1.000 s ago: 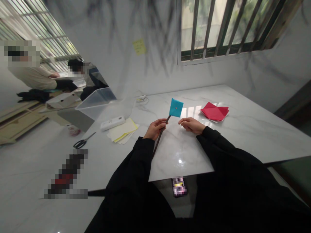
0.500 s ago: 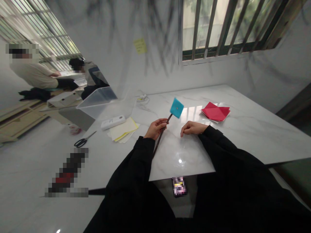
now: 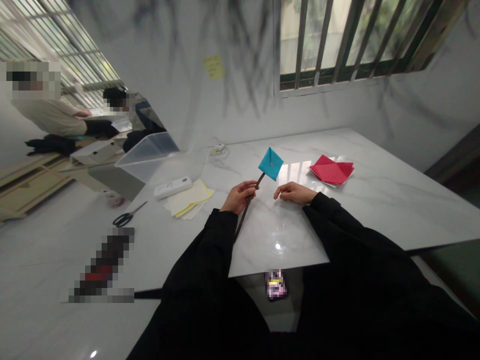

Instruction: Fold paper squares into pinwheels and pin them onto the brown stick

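A blue paper pinwheel (image 3: 270,164) with a small pin at its centre is fixed to the top of a dark brown stick (image 3: 243,215). My left hand (image 3: 238,196) is closed round the upper part of this stick, just below the pinwheel, and holds it tilted above the white table. The stick's lower end comes close to my left sleeve. To the right of the stick, my right hand (image 3: 293,192) hovers low over the table with loosely bent fingers, nothing visible in them. It is apart from the pinwheel.
Red paper sheets (image 3: 332,171) lie to the right. Left of me are yellowish papers (image 3: 189,200), a white oblong device (image 3: 172,188), black-handled scissors (image 3: 123,219) and a clear plastic bin (image 3: 150,155). Two people sit farther back. A phone-like object (image 3: 275,285) lies below the table edge.
The pinwheel has turned a little and its folds look sharper. My right hand has shifted slightly left, its fingers a bit less curled. My left hand keeps its hold on the stick.
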`<state>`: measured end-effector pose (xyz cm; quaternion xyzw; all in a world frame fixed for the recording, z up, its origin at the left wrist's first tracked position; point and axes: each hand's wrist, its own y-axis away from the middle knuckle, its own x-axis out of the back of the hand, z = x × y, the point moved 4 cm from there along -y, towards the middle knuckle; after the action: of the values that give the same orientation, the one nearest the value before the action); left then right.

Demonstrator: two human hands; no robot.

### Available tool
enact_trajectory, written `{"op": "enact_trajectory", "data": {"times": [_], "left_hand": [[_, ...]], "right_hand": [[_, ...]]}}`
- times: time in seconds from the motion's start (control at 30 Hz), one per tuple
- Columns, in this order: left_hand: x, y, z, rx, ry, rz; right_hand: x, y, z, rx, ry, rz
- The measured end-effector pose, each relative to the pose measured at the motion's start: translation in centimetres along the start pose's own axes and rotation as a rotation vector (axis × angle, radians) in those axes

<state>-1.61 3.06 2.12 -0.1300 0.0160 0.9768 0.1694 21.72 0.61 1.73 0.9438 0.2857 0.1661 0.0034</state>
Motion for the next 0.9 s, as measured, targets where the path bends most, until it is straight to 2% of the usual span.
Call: {"op": "enact_trajectory", "data": {"times": [0.7, 0.77, 0.9], "left_hand": [[-0.3, 0.2, 0.2, -0.004, -0.005, -0.013], [-0.1, 0.2, 0.3, -0.014, 0.014, 0.023], [0.5, 0.1, 1.2, -0.082, 0.155, 0.168]], "right_hand": [[0.1, 0.0, 0.0, 0.005, 0.012, 0.01], [0.1, 0.0, 0.1, -0.001, 0.014, 0.011], [0.2, -0.2, 0.2, -0.019, 0.005, 0.026]]}}
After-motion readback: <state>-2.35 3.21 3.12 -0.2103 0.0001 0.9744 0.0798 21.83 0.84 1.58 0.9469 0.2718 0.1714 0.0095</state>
